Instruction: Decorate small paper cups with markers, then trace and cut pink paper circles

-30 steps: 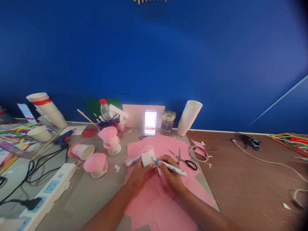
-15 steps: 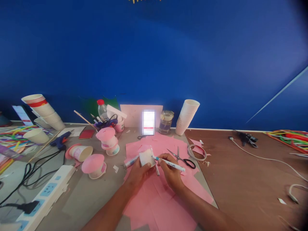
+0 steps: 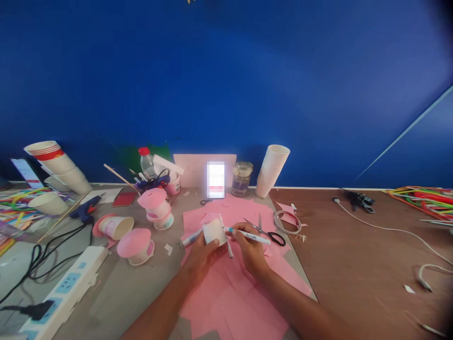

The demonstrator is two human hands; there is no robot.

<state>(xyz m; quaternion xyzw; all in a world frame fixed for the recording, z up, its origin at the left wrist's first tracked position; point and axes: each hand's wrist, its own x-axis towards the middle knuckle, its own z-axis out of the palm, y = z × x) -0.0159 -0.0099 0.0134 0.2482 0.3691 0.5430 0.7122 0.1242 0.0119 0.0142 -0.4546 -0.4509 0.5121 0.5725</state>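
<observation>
My left hand (image 3: 201,252) is closed around a small white paper cup (image 3: 214,231) with a pink rim, held on its side over the pink paper (image 3: 230,283). In my right hand (image 3: 249,250) is a white marker (image 3: 247,234) with a blue tip, gripped like a pen. Its tip touches the cup's right side. A second marker (image 3: 189,239) lies on the table just left of the cup, and black-handled scissors (image 3: 269,232) lie just right of my right hand.
Pink-topped cups (image 3: 136,244) (image 3: 157,208) and a tipped cup (image 3: 115,226) lie at left, with a glue gun (image 3: 85,210), power strip (image 3: 65,285) and cables. At the wall stand cup stacks (image 3: 272,170) (image 3: 58,165), a jar (image 3: 241,178), a bottle (image 3: 146,163) and a phone (image 3: 215,179). A white cable (image 3: 389,230) crosses the brown table.
The view has shifted slightly, so everything sits a little higher and further left. Both hands keep the cup and marker in the same grip, marker tip at the cup.
</observation>
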